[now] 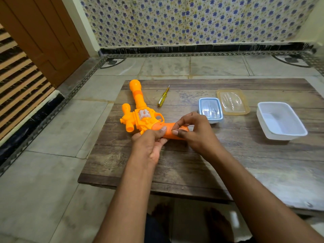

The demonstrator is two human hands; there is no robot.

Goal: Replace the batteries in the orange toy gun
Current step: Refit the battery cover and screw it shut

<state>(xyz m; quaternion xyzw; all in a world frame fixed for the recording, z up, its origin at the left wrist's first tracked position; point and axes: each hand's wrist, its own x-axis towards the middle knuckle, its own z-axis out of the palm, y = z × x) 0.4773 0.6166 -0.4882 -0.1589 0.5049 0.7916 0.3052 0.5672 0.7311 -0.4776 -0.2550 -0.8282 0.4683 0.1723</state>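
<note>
Left thumb tip pressed on the top of the darker orange grip of the toy gun point(140, 113), remaining fingers curled underneath it; left hand point(149, 142) thus wrapped round the grip from below. Right thumb and forefinger pinched together on the far end of the same grip, other fingers arched above; right hand point(192, 132) clamped on the butt end, palm down. Something pale just past the right fingertips, too hidden to identify.

Gun lying on its side on the wooden table point(175, 163), left of centre, barrel aimed away toward the far edge, bulbous muzzle at the table's far left corner, grip angled toward the right. Silver patterned sticker on the body; two short tubes sticking out on the left side.

Beyond the gun, just right of the barrel, a yellow-handled screwdriver point(163, 97), flat on the wood, tip pointing away. Right of the hands, a small clear box with a blue-rimmed lid point(210, 109), close to the right knuckles. Touching it on the right, a clear amber-edged lid or tray point(233, 101). Well apart, farther right, an open white plastic tub point(280, 120).

Table standing on a pale tiled floor point(52, 172). Floral blue-patterned cloth point(192, 20) across the wall behind; brown door point(43, 35) at upper left.
</note>
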